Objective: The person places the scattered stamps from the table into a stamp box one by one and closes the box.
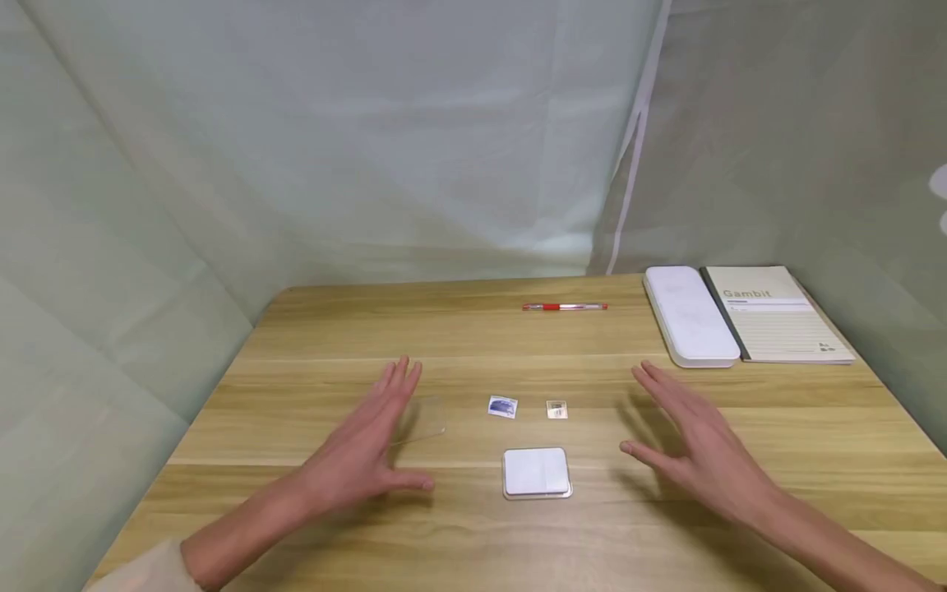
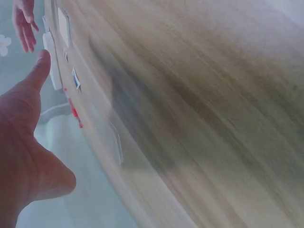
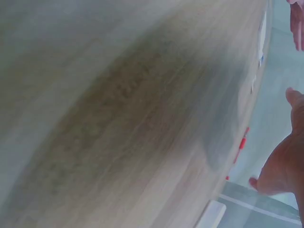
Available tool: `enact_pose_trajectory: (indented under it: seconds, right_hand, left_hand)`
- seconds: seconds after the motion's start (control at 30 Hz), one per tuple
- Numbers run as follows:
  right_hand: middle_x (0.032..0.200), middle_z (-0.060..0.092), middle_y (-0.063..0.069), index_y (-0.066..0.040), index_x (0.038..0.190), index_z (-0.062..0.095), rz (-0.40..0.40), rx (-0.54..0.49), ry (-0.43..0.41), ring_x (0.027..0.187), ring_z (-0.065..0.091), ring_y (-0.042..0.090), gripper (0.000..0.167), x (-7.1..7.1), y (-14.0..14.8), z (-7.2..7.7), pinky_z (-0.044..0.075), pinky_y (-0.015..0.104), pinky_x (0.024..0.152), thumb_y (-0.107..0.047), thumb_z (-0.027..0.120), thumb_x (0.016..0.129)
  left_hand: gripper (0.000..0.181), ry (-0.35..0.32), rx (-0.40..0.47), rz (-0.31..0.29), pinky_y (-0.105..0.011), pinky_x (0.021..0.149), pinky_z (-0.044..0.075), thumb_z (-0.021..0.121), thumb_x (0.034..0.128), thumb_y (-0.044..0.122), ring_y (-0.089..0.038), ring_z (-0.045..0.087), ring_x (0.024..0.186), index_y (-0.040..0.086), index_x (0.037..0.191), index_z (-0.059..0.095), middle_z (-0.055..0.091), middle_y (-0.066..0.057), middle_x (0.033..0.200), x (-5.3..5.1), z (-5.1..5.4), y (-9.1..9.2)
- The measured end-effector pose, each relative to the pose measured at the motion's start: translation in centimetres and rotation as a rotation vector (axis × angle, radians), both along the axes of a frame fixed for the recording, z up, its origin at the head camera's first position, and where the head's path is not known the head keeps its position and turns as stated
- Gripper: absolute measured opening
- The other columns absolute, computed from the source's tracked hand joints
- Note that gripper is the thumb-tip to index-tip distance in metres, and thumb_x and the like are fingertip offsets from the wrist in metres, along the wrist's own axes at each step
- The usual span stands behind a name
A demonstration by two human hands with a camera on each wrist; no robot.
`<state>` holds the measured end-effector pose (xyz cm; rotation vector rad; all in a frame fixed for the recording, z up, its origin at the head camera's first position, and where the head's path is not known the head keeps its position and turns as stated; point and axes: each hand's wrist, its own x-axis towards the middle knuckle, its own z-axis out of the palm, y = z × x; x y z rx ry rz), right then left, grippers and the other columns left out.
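Note:
My left hand [image 1: 366, 452] hovers over the left part of the wooden table, fingers extended and thumb apart, holding nothing. Partly behind it lies a thin clear plastic piece [image 1: 429, 418], its edge [image 2: 118, 145] also showing in the left wrist view. On the right my right hand [image 1: 699, 456] is likewise raised, fingers straight, with nothing in it. Between the hands lie a small blue-and-white stamp-like paper [image 1: 502, 407] and a smaller pale stamp-like square [image 1: 557, 409]. Nearer me is a flat white rectangle [image 1: 536, 472] in a clear case or tray.
A red-and-clear pen [image 1: 565, 307] lies near the table's back edge. At the back right are a white oblong case [image 1: 690, 316] and a notebook marked Gambit [image 1: 777, 316]. Pale curtains [image 1: 444, 140] hang close behind and at both sides of the table [image 1: 311, 329].

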<state>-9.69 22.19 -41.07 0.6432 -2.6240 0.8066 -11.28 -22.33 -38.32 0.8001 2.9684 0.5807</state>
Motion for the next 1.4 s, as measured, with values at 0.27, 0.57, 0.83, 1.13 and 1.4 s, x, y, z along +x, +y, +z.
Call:
enact_pose_trajectory:
  seconds: [0.27, 0.57, 0.83, 1.13, 1.4]
  right_hand:
    - [0.153, 0.057, 0.017, -0.009, 0.155, 0.053, 0.053, -0.154, -0.031, 0.139, 0.054, 0.039, 0.08, -1.8, -1.7, -0.5, 0.042, 0.036, 0.118, -0.013, 0.091, 0.085]
    - [0.134, 0.068, 0.016, 0.002, 0.141, 0.064, 0.092, -0.248, -0.029, 0.112, 0.068, 0.034, 0.066, -4.4, -3.2, -0.9, 0.059, 0.052, 0.093, -0.001, 0.091, 0.081]
    - [0.122, 0.072, 0.013, 0.003, 0.129, 0.072, 0.08, -0.321, -0.157, 0.098, 0.068, 0.028, 0.051, -5.7, -4.8, -2.3, 0.06, 0.035, 0.086, -0.001, 0.09, 0.082]
    - [0.115, 0.073, 0.008, -0.001, 0.12, 0.078, 0.057, -0.292, -0.232, 0.098, 0.067, 0.024, 0.038, -6.0, -5.7, -3.1, 0.059, 0.029, 0.081, -0.004, 0.09, 0.084]
    - [0.111, 0.073, 0.007, -0.002, 0.113, 0.082, 0.068, -0.28, -0.219, 0.101, 0.068, 0.025, 0.03, -6.4, -6.1, -3.5, 0.061, 0.035, 0.086, -0.004, 0.09, 0.084]
  left_hand:
    - [0.153, 0.037, 0.151, -0.05, -0.055, 0.126, 0.022, 0.1, 0.0685, 0.045, -0.031, 0.009, 0.162, 0.011, 0.17, -0.01, -0.008, -0.009, 0.177, -0.4, -0.2, 2.0]
    - [0.145, 0.111, 0.184, -0.177, -0.053, 0.123, 0.03, 0.099, 0.0708, 0.044, -0.031, 0.02, 0.16, 0.004, 0.17, 0.0, 0.003, -0.011, 0.178, -0.4, -1.3, 4.5]
    - [0.126, 0.02, 0.186, -0.259, -0.046, 0.124, 0.029, 0.091, 0.0822, 0.041, -0.022, 0.022, 0.16, 0.008, 0.171, 0.008, 0.008, -0.005, 0.177, 0.3, -2.1, 5.8]
    - [0.102, 0.014, 0.181, -0.347, -0.048, 0.118, 0.041, 0.084, 0.0908, 0.039, -0.024, 0.039, 0.153, 0.007, 0.168, 0.026, 0.033, -0.011, 0.171, 1.0, -3.5, 6.3]
    - [0.082, 0.057, 0.165, -0.389, -0.042, 0.109, 0.052, 0.081, 0.0931, 0.039, -0.022, 0.057, 0.139, 0.001, 0.157, 0.048, 0.054, -0.012, 0.157, 1.2, -4.6, 6.7]
